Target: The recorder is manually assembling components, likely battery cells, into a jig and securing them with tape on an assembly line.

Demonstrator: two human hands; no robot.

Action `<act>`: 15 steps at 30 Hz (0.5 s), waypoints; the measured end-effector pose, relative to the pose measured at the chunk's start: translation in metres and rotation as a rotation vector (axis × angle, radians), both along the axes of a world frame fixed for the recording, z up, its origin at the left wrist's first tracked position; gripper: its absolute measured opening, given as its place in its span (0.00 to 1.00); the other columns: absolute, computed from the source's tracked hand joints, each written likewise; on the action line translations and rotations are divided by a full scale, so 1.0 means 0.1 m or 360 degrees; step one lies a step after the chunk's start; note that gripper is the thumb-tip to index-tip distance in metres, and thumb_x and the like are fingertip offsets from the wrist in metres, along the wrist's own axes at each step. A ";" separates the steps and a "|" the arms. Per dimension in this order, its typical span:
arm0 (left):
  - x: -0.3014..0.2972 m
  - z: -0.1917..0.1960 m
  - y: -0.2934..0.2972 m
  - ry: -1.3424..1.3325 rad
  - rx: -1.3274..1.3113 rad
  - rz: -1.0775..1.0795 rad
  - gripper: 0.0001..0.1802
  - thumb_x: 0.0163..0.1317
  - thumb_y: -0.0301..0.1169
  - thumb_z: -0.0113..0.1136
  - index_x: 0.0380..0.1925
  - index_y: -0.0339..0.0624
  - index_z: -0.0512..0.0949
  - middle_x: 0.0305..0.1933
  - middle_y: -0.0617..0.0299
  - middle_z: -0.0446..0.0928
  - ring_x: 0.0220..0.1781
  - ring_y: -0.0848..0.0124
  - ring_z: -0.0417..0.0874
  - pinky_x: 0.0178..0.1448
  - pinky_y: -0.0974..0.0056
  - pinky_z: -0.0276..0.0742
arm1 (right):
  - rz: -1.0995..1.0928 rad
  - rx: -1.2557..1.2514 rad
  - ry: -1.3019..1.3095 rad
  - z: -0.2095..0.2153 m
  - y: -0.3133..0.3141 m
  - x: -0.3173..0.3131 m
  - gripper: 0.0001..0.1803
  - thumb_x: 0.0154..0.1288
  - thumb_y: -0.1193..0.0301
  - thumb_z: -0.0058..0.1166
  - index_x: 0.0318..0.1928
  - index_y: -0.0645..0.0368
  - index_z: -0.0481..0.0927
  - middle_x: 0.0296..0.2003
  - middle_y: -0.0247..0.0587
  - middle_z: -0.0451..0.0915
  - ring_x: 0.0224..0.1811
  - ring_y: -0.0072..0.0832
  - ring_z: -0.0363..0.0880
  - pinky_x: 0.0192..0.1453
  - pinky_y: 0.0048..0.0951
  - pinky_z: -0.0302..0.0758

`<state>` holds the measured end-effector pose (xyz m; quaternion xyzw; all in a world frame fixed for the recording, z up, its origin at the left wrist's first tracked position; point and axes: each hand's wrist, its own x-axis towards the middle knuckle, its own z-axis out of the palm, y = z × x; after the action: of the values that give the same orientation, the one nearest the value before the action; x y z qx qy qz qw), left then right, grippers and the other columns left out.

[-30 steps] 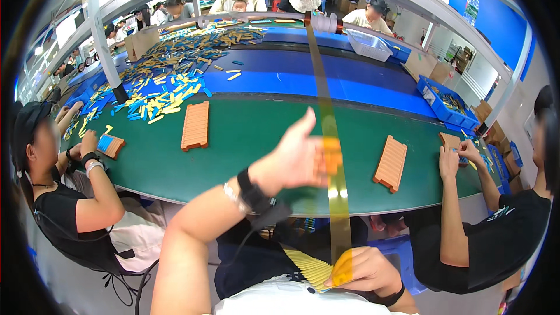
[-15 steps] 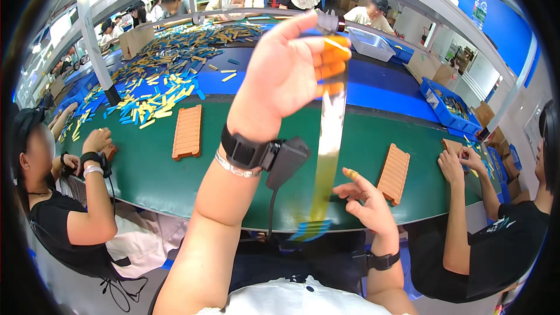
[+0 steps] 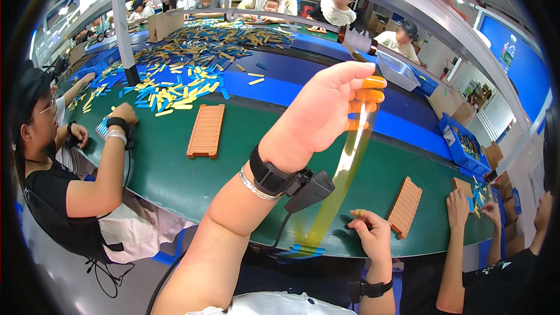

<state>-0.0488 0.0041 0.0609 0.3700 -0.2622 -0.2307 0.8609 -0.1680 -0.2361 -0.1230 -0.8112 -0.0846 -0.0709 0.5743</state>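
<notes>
My left hand [image 3: 312, 111] is raised over the table, just below a tape roll [image 3: 359, 41] on the overhead rail. Its fingers look orange through a clear amber tape strip [image 3: 339, 189] that they press against, with the thumb apart above. The strip runs down from the fingers to the table's near edge, where blue pieces [image 3: 308, 251] sit at its blurred lower end. My right hand [image 3: 373, 236] is low beside the strip, empty, its fingers loosely bent and apart. A yellow band wraps one of its fingers. Both wrists wear black straps; a dark box is on the left one.
Ribbed orange-brown trays [image 3: 206, 131] [image 3: 405, 207] lie on the green table [image 3: 262, 181] to either side. Loose yellow and blue strips [image 3: 181, 87] are piled at the far left. A blue bin [image 3: 464, 143] stands at right. Co-workers' arms reach in from both sides.
My left hand has come down from beside the tape roll, with the tape still along its fingers. My right hand's fingers have curled in. The whole view has shifted.
</notes>
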 end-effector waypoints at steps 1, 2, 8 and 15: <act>-0.12 0.03 -0.04 -0.0050 0.0046 0.0216 0.25 0.70 0.47 0.50 0.53 0.37 0.79 0.49 0.57 0.82 0.49 0.67 0.81 0.55 0.58 0.75 | -0.0030 0.0004 0.0012 0.00 -0.01 0.00 0.15 0.65 0.72 0.64 0.48 0.69 0.82 0.37 0.40 0.86 0.35 0.20 0.84 0.40 0.21 0.78; -0.21 0.06 -0.04 -0.0102 0.0097 0.0443 0.23 0.70 0.45 0.50 0.50 0.37 0.79 0.50 0.57 0.81 0.48 0.68 0.81 0.55 0.59 0.75 | -0.0048 0.0012 0.0022 -0.01 0.00 0.00 0.15 0.65 0.72 0.64 0.47 0.69 0.82 0.37 0.41 0.86 0.35 0.20 0.84 0.40 0.21 0.78; -0.06 -0.03 0.00 -0.0054 0.0073 0.0146 0.18 0.71 0.41 0.54 0.53 0.42 0.78 0.53 0.57 0.80 0.52 0.65 0.80 0.54 0.56 0.75 | -0.0028 0.0028 0.0018 -0.03 -0.02 0.00 0.14 0.66 0.70 0.63 0.46 0.69 0.83 0.37 0.40 0.87 0.34 0.20 0.84 0.38 0.20 0.76; -0.10 0.00 0.02 -0.0022 0.0091 0.0176 0.16 0.72 0.37 0.54 0.54 0.43 0.76 0.55 0.56 0.80 0.53 0.61 0.80 0.54 0.54 0.76 | -0.0062 0.0031 0.0061 -0.02 -0.02 0.01 0.13 0.66 0.71 0.63 0.46 0.69 0.83 0.36 0.39 0.86 0.34 0.19 0.83 0.38 0.19 0.76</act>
<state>-0.0588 0.0057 0.0612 0.4101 -0.2407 -0.1876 0.8595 -0.1673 -0.2378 -0.1250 -0.8082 -0.0570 -0.0672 0.5823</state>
